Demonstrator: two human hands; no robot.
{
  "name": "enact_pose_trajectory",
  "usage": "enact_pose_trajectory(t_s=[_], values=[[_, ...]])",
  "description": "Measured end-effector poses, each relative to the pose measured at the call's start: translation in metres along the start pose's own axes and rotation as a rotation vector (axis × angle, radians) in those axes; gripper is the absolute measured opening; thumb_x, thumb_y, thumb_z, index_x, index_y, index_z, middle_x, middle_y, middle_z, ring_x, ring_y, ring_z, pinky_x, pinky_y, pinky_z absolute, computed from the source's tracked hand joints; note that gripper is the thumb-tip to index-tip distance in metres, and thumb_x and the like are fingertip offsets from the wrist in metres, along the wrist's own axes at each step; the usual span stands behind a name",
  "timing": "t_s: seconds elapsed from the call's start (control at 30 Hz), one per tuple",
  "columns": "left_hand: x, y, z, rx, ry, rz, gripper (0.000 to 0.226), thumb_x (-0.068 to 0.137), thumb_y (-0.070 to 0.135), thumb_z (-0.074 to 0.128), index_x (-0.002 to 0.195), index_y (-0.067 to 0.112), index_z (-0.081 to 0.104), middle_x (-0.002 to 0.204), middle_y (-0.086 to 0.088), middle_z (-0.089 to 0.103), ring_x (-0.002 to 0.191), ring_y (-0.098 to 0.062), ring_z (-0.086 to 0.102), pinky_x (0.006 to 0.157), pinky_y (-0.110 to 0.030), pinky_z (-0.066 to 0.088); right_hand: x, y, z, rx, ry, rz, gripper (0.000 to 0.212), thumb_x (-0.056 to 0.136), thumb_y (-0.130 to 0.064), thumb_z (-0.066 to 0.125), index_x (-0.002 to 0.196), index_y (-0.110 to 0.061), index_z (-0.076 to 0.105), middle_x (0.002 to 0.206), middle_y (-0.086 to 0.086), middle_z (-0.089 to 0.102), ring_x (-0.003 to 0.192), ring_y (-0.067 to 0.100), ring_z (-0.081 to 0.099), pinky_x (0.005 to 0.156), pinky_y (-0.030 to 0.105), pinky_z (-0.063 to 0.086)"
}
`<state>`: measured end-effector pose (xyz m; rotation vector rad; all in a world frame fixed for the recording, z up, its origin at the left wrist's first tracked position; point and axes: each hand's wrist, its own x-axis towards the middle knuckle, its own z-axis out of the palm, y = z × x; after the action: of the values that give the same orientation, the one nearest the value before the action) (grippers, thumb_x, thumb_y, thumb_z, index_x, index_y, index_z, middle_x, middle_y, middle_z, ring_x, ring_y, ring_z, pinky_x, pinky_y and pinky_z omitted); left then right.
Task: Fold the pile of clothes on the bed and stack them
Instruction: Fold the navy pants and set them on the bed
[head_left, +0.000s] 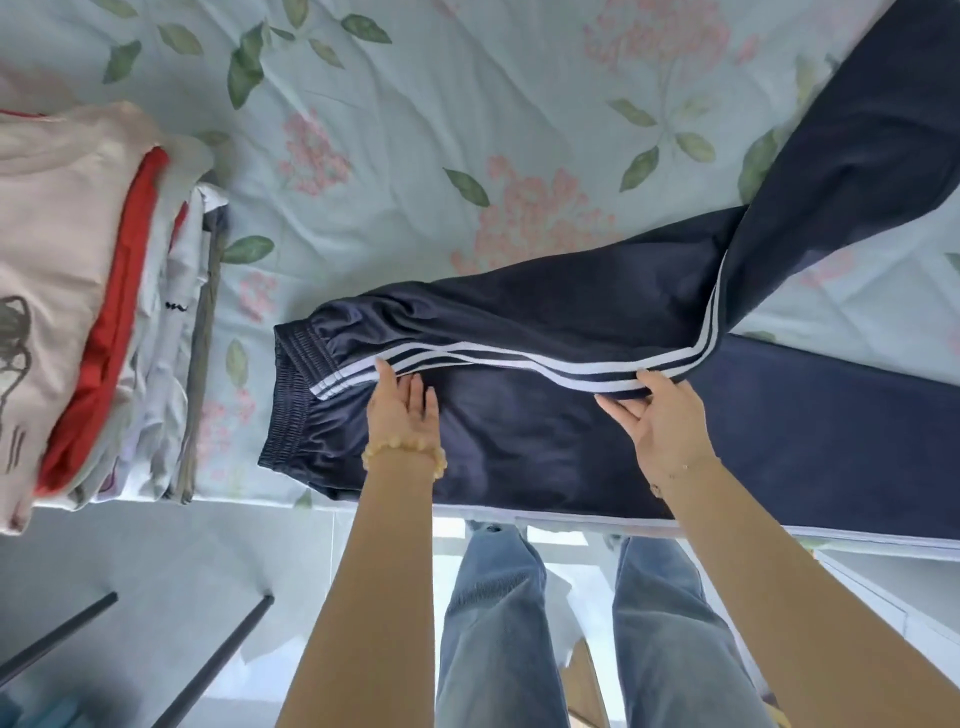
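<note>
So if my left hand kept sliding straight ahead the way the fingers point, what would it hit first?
The left hand already lies flat on the navy track pants; its fingertips point at the white side stripes, so it would cross those first, then more navy fabric before the floral sheet.

Navy trousers (545, 322) with white side stripes; pale sheet (415, 104), pink flowers, green leaves; red garment (111, 322), perhaps a shirt.

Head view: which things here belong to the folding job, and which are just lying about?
Job:
navy track pants
stack of folded clothes
left hand, flat on the pants
right hand, holding the striped edge
bed

Lying about:
dark bars on the floor
</note>
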<state>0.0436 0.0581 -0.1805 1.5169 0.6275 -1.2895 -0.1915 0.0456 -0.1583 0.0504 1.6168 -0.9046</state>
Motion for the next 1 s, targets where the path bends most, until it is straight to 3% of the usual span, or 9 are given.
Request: enact_pose_trajectory(t_s=[0.1,0.23,0.33,0.43,0.53,0.73,0.8,0.87,1.0], values=[[-0.001,0.008,-0.01,0.158,0.074,0.087,0.037,0.095,0.036,0.059,0.124,0.015,0.053,0.11,0.003,0.061,0.109,-0.012,0.059,0.095,-0.025,0.048,0.002,-0.007,-0.004,-0.036,0.014,0.013,0.013,0.091,-0.005,0.053,0.103,-0.006,0.059,0.079,0.002,0.076,0.078,0.023,0.075,0.09,0.041,0.056],[-0.018,0.029,-0.038,0.156,0.125,0.238,0.015,0.096,0.025,0.058,0.106,0.013,0.058,0.088,0.003,0.063,0.081,-0.012,0.061,0.075,-0.024,0.054,-0.015,-0.014,-0.021,-0.032,-0.112,-0.01,0.015,0.089,-0.004,0.049,0.097,-0.005,0.061,0.092,0.004,0.075,0.089,0.023,0.073,0.08,0.037,0.06],[-0.032,0.041,-0.068,0.134,0.169,0.374,0.019,0.092,0.026,0.061,0.108,0.015,0.062,0.088,0.004,0.069,0.082,-0.012,0.067,0.072,-0.022,0.055,-0.034,-0.004,-0.035,-0.052,-0.171,0.018,0.016,0.089,0.002,0.046,0.077,-0.008,0.051,0.071,0.004,0.065,0.072,0.021,0.07,0.072,0.038,0.06],[-0.035,0.041,-0.096,0.226,0.224,0.378,0.033,0.089,0.028,0.062,0.119,0.015,0.059,0.086,0.002,0.066,0.083,-0.014,0.065,0.079,-0.029,0.056,-0.047,0.031,-0.047,-0.127,-0.097,0.112,0.02,0.091,0.006,0.047,0.077,-0.008,0.048,0.068,0.008,0.064,0.063,0.022,0.068,0.062,0.034,0.059],[-0.022,0.034,-0.114,0.311,0.352,0.323,0.035,0.089,0.026,0.062,0.122,0.022,0.054,0.099,0.0,0.068,0.092,-0.014,0.066,0.087,-0.037,0.051,-0.05,0.074,-0.059,-0.286,0.002,0.18,0.017,0.092,0.005,0.051,0.08,-0.007,0.053,0.077,0.011,0.065,0.071,0.026,0.069,0.057,0.029,0.058],[-0.004,0.017,-0.119,0.538,0.478,0.44,0.044,0.09,0.014,0.065,0.13,0.011,0.045,0.116,-0.007,0.06,0.097,-0.021,0.062,0.085,-0.028,0.05,-0.03,0.102,-0.063,-0.434,0.058,0.163,0.013,0.09,-0.002,0.061,0.086,-0.014,0.057,0.088,0.009,0.063,0.082,0.022,0.065,0.084,0.039,0.056],[-0.009,0.012,-0.112,0.721,0.582,0.505,0.049,0.087,0.005,0.061,0.132,0.011,0.043,0.131,-0.011,0.05,0.104,-0.026,0.055,0.093,-0.036,0.046,-0.03,0.095,-0.069,-0.52,0.059,0.115,0.012,0.087,-0.005,0.063,0.096,-0.009,0.057,0.087,0.008,0.063,0.087,0.022,0.062,0.087,0.041,0.056],[-0.025,0.0,-0.096,0.955,0.648,0.65,0.057,0.079,0.0,0.058,0.133,0.011,0.042,0.141,-0.014,0.036,0.116,-0.034,0.043,0.098,-0.042,0.036,-0.033,0.082,-0.079,-0.539,0.049,0.068,0.033,0.086,-0.009,0.065,0.117,-0.01,0.053,0.096,0.005,0.066,0.093,0.021,0.061,0.092,0.042,0.054],[-0.064,-0.045,-0.044,1.264,0.262,1.07,0.045,0.076,-0.003,0.067,0.12,0.007,0.059,0.142,-0.016,0.038,0.123,-0.036,0.038,0.102,-0.039,0.028,-0.033,0.037,-0.113,-0.602,0.076,-0.107,0.046,0.091,-0.012,0.061,0.134,-0.018,0.048,0.127,-0.002,0.056,0.118,0.02,0.054,0.104,0.038,0.045]])
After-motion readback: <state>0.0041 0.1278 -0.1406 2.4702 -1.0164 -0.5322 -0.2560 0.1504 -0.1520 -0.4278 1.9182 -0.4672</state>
